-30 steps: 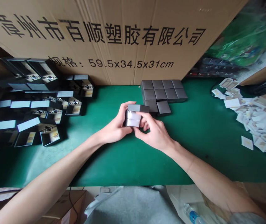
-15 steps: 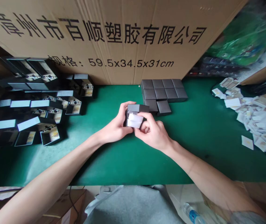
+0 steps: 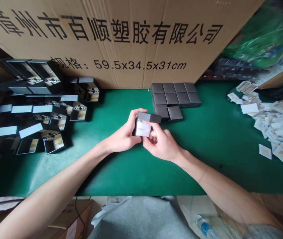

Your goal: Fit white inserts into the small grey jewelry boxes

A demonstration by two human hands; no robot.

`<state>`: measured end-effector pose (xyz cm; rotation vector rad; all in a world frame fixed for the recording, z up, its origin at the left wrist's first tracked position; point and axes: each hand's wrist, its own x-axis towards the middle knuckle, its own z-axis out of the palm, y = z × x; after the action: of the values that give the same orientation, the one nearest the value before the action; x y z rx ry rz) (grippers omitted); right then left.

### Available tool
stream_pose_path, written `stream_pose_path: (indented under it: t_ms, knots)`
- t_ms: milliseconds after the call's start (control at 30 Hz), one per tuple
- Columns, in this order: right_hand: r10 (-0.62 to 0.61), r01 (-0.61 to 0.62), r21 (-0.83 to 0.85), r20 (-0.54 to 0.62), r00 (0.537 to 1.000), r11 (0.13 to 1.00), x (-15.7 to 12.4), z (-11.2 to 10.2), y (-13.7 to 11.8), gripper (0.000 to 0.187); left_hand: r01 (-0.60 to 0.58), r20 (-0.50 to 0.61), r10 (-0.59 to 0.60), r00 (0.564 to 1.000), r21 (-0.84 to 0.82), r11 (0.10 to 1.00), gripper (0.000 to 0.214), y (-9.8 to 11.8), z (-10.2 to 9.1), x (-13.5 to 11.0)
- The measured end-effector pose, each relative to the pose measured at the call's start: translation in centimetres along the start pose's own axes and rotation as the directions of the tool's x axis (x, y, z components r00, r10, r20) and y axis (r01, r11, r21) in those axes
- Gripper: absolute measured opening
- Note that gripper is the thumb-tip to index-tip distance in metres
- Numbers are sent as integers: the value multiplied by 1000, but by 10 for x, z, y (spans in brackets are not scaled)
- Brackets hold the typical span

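Over the green tabletop, my left hand is closed around the left side of a small dark gift box whose lid stands open. A white insert lies in the opening, facing me. My right hand is closed at the box's right side, with its index finger on the insert's upper right edge and its thumb below. The other right fingers are curled and partly hidden. Just beyond the hands, several closed dark boxes stand in tight rows.
Many open dark boxes are stacked and lined up at the left. A loose heap of white inserts covers the right side of the green table. A large printed carton walls off the back. Below the table edge lies a plastic bottle.
The white insert, tilted and uneven before, now sits flatter and squarer in the box. My right index finger has shifted slightly along its edge. Both hands keep their places.
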<state>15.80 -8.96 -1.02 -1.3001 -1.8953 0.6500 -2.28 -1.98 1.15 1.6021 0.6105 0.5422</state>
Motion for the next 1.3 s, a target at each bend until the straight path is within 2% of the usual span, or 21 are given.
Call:
stream_pose_path:
  t_ms: [167, 333, 467, 600, 767, 900, 1000, 1133, 1300]
  knots:
    - [6, -6, 44, -5, 1000, 999, -1, 1, 3, 41, -4, 20, 4, 1000, -15, 1000, 82, -1, 1, -1]
    - [26, -25, 36, -27, 999, 999, -2, 3, 4, 33, -3, 59, 5, 998, -33, 999, 84, -2, -1, -1]
    - [-52, 54, 32, -63, 997, 998, -2, 3, 7, 33, 2, 49, -1, 999, -13, 1000, 84, -4, -3, -2]
    - [-150, 149, -20, -70, 986, 989, -1, 0, 9, 26, 22, 46, -21, 999, -12, 1000, 85, -5, -6, -2]
    - [-173, 169, -85, -50, 984, 982, -1, -3, 7, 14, 4, 46, -4, 999, -3, 1000, 88, -5, -8, -2]
    - [-161, 155, -86, -61, 985, 984, -2, -3, 7, 16, 23, 89, -16, 996, -74, 997, 90, -1, -9, -3]
    - [-171, 165, -88, -67, 983, 982, -2, -2, 8, 22, 57, 97, -44, 994, -132, 990, 79, 3, -7, -3]
    - [-171, 165, -96, -62, 983, 982, -2, -1, 9, 24, 102, 20, -100, 995, -97, 990, 52, 5, -4, -1]
    - [-157, 153, -81, -40, 987, 985, -3, 0, 11, 25, 88, -26, -90, 996, -83, 993, 47, 5, 0, 1]
